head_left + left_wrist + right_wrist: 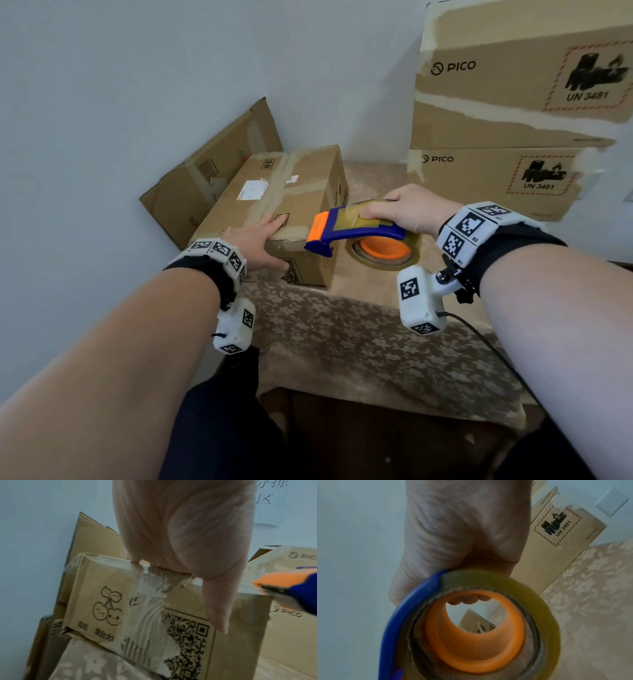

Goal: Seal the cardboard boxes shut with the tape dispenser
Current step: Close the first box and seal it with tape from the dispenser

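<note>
A closed brown cardboard box [291,192] with old tape and a QR code lies on the table at the left. My left hand [262,241] rests on its near top edge, fingers straight on the lid and thumb down the front face [217,607]. My right hand [407,209] grips the blue and orange tape dispenser [346,231] from above, just right of the box's near corner. Its orange cutter end [281,581] points at the box edge. The roll of clear tape [488,631] hangs under my palm, with fingertips curled into its orange core.
Two stacked PICO boxes [513,102] stand at the back right. A flattened carton [205,178] leans on the wall behind the box. The table carries a beige flowered cloth [359,342]. A black cable [486,346] trails from my right wrist.
</note>
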The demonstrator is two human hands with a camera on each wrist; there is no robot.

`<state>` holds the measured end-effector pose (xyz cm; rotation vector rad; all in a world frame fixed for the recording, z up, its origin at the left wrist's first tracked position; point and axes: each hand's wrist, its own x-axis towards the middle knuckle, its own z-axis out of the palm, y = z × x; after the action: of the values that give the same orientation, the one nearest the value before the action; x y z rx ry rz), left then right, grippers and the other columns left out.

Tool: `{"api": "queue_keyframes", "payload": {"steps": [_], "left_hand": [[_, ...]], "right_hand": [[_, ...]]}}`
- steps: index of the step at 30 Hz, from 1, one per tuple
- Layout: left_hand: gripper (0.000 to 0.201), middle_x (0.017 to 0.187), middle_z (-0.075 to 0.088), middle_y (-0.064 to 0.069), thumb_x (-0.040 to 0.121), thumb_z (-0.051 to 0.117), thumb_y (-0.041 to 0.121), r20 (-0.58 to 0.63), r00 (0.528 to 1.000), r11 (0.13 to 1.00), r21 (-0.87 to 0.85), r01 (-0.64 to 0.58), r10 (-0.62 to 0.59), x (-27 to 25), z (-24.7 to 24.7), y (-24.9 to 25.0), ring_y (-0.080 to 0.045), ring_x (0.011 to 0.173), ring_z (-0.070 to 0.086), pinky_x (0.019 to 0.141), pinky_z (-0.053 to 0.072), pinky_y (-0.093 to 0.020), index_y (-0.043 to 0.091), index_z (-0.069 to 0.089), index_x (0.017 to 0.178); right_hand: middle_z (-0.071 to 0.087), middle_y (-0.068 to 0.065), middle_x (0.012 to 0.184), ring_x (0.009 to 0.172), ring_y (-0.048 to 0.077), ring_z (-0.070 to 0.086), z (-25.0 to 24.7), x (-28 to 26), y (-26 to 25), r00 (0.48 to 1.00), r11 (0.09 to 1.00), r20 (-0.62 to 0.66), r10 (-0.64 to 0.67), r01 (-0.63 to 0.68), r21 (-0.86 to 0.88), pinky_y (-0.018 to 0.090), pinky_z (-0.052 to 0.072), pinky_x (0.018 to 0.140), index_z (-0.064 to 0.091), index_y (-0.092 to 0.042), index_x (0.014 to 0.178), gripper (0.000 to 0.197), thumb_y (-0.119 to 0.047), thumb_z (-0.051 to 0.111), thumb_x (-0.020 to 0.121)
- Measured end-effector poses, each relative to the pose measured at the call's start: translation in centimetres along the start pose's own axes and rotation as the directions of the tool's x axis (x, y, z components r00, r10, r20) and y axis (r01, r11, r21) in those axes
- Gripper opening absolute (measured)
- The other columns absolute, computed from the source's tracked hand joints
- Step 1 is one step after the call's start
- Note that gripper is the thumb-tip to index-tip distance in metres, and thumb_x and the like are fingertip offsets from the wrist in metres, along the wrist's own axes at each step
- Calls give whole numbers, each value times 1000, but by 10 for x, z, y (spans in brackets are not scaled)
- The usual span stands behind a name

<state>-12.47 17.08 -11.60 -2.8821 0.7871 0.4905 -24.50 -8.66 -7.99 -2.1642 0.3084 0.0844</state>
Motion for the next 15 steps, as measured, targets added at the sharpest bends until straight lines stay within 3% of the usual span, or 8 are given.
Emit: {"api": "queue_keyframes", "payload": {"steps": [4, 7, 10, 15], "left_hand": [[109, 160, -9, 6, 76, 63, 64, -3, 1000, 999, 40, 26, -26, -4, -7, 11, -20, 147, 11, 115, 8, -58, 33, -10, 151], [115, 160, -11, 3, 75, 66, 62, -23, 997, 995, 79, -65, 67, -4, -7, 32, -20, 147, 1, 116, 9, -53, 25, -12, 151], [122, 159, -13, 3, 71, 72, 57, -45, 985, 986, 37, -164, 166, 0, -5, 50, -22, 147, -4, 116, 10, -57, 26, -14, 150], [121, 160, -12, 4, 71, 75, 52, -89, 978, 982, 28, -184, 186, 0, -1, 50, -22, 147, -3, 117, 7, -55, 27, -13, 151]], "right_hand": [[62, 9, 71, 65, 20, 54, 7, -2, 3, 1000, 1000, -4, 18, -18, 11, 27, 40, 63, 65, -13, 82, 36, -49, 67, 80], [62, 10, 73, 67, 21, 55, 9, -3, 6, 999, 999, -11, 36, -36, 34, 28, 42, 65, 65, -13, 84, 38, -50, 67, 79], [62, 8, 70, 64, 21, 54, 11, -5, 9, 998, 997, -22, 52, -51, 62, 28, 41, 64, 63, -12, 80, 38, -50, 68, 79], [64, 6, 68, 63, 20, 57, 18, -8, 17, 998, 989, -28, 60, -56, 139, 28, 43, 65, 68, -10, 82, 39, -49, 68, 79]]}}
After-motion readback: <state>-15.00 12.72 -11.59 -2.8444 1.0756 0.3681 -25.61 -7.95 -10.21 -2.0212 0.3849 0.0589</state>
